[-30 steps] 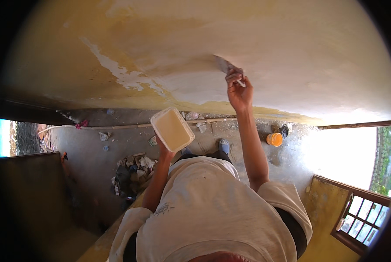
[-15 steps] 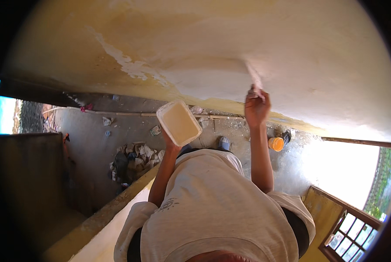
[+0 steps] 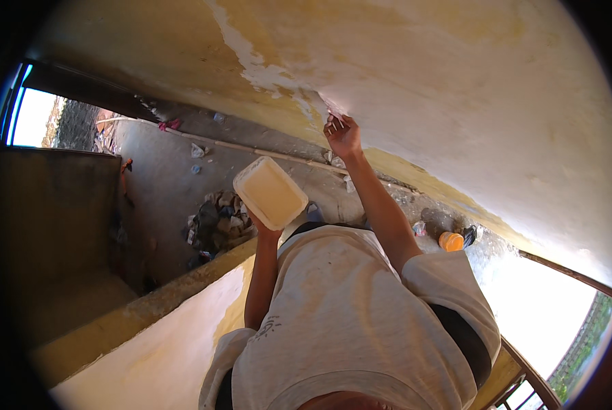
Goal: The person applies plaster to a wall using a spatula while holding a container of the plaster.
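Observation:
My right hand grips a scraper, partly blurred and hidden by my fingers, whose blade is against the wall beside a ragged pale patch in the yellow surface. The wall around it to the right is coated pale white. Lower and to the left, my left hand holds a white rectangular tub from beneath, with a smooth cream substance inside. Most of that hand is hidden by the tub.
A long pole lies along the wall's base. Crumpled debris is piled on the floor, and an orange bucket stands beside a dark bag. A yellow ledge runs behind me at lower left; bright openings are at both sides.
My right hand and scraper first moved right, then swung left toward the ragged patch. The view has turned, tilting the wall's base and bringing more of the ledge into sight.

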Available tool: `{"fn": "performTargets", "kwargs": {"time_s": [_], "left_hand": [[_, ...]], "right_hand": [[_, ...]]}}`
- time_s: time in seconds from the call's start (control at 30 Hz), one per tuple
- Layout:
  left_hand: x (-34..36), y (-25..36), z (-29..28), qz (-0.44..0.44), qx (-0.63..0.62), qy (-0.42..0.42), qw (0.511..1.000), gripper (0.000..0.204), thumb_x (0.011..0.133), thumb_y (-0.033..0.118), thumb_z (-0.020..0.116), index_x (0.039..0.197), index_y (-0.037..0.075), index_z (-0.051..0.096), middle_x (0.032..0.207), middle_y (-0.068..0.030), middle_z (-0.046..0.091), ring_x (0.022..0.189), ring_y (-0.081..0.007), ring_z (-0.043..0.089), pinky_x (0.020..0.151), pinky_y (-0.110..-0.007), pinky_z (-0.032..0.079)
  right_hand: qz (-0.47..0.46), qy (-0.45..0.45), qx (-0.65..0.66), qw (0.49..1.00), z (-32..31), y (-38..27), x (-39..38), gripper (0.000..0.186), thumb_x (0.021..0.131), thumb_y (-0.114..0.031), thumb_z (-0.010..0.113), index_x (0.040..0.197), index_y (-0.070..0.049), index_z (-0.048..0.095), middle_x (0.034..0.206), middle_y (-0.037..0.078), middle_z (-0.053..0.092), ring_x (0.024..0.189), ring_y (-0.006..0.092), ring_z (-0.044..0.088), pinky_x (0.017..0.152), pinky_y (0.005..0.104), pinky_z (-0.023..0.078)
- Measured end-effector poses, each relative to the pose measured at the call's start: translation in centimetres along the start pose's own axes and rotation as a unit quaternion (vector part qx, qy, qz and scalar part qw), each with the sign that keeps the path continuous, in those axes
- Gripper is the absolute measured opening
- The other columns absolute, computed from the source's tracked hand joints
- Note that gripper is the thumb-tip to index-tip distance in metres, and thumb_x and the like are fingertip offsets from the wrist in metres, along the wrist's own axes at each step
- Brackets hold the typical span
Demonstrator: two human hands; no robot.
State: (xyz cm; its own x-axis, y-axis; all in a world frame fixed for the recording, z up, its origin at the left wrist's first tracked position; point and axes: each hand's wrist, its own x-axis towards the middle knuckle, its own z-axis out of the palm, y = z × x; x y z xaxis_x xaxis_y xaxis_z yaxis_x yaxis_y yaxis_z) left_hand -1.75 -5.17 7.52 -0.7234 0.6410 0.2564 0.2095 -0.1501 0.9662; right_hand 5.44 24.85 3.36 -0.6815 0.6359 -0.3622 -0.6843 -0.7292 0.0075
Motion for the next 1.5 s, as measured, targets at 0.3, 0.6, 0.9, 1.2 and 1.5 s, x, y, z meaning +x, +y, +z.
{"fn": "performTargets", "kwargs": {"time_s": [0.3,0.6,0.9,1.2,1.5], "left_hand": [[0.0,-3.2,7.4,-0.327,-0.535,-0.032,0.778,0.059,0.102,0.053,0.039,0.145,0.013,0.044,0.136,-0.0071,0.056,0.120,-0.0274,0.059,0.098,-0.046,0.053],[-0.5,-3.5,16.0,-0.396,-0.547,-0.106,0.730,0.058,0.100,0.054,0.041,0.141,0.014,0.048,0.132,-0.0054,0.059,0.118,-0.0272,0.060,0.097,-0.047,0.053],[-1.3,-4.3,11.2,-0.350,-0.550,-0.026,0.758,0.060,0.099,0.056,0.041,0.142,0.014,0.047,0.133,-0.0043,0.058,0.116,-0.0263,0.062,0.097,-0.048,0.053],[-0.7,0.4,3.9,-0.034,-0.149,0.040,0.987,0.079,0.080,0.026,0.080,0.144,0.006,0.038,0.135,-0.0121,0.055,0.121,-0.0251,0.057,0.101,-0.040,0.047],[-0.1,-1.5,-1.8,0.066,0.233,0.033,0.970,0.089,0.070,0.027,0.087,0.143,0.005,0.041,0.134,-0.0143,0.056,0.121,-0.0321,0.057,0.104,-0.044,0.043]], "right_hand": [[-0.093,-0.132,0.122,0.979,6.2,-14.2,-15.6,0.033,0.093,-0.011,0.052,0.118,0.011,0.052,0.103,0.017,0.062,0.094,0.0234,0.060,0.084,0.0352,0.052],[-0.305,-0.193,0.110,0.926,9.5,-23.9,-31.4,0.039,0.097,-0.011,0.042,0.128,0.012,0.046,0.100,0.012,0.057,0.086,0.0184,0.054,0.080,0.0323,0.049],[-0.125,-0.029,-0.031,0.991,2.7,-14.1,-20.6,0.019,0.095,-0.017,0.052,0.107,-0.003,0.057,0.105,0.012,0.064,0.086,0.0203,0.060,0.075,0.0329,0.052],[0.105,-0.040,-0.121,0.986,6.6,0.9,-6.0,0.014,0.098,-0.019,0.050,0.104,-0.007,0.053,0.108,0.010,0.064,0.090,0.0219,0.061,0.079,0.0350,0.051],[0.081,-0.120,0.012,0.989,11.9,5.5,1.0,0.036,0.098,-0.015,0.048,0.128,0.005,0.054,0.118,0.014,0.064,0.093,0.0230,0.063,0.082,0.0355,0.053]]}}
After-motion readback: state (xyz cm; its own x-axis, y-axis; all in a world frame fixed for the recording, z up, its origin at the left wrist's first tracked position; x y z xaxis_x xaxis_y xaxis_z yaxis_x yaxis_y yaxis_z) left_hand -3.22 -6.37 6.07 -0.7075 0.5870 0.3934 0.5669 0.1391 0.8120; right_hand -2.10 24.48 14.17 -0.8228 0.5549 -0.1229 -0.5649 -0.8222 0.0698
